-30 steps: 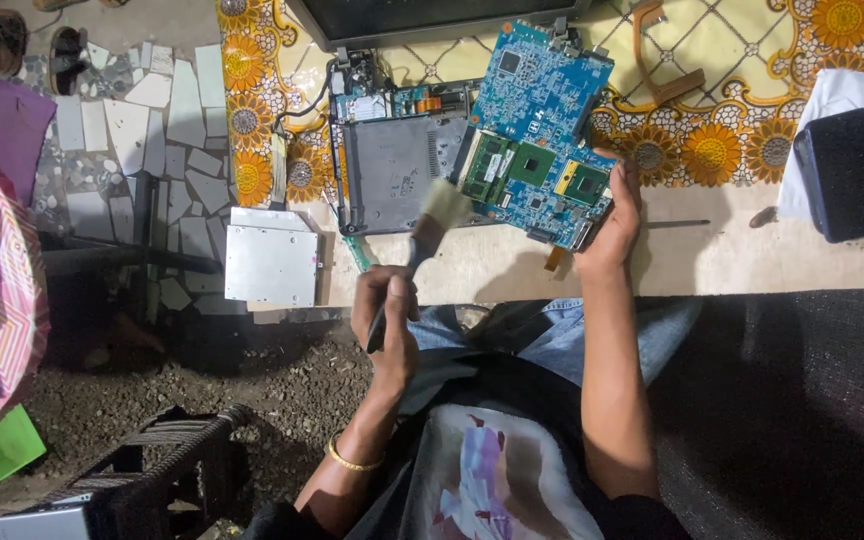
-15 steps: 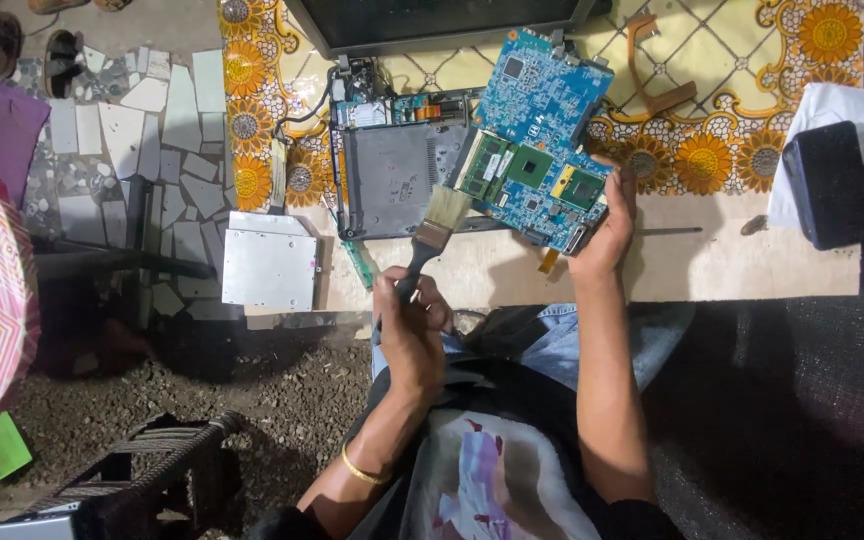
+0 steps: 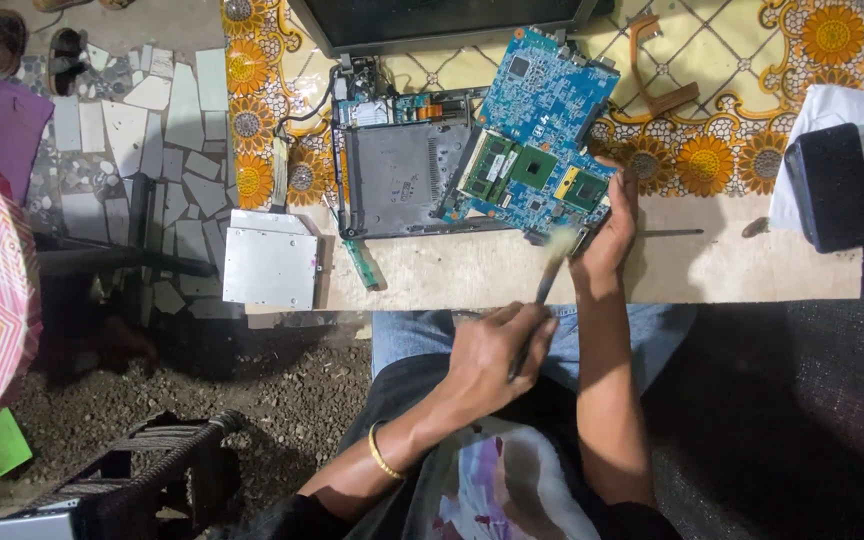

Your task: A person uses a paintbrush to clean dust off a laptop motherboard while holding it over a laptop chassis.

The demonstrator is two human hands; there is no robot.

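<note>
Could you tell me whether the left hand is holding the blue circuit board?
No, the left hand grips a brush, while the right hand holds the board at its near edge.

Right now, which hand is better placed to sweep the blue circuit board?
Left: the left hand grips the brush, bristles at the blue circuit board's near edge. The right hand is busy holding that board.

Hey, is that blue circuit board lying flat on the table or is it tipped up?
Tipped up. The blue circuit board leans across the grey laptop base, its near edge propped by the right hand. The left hand holds a brush.
</note>
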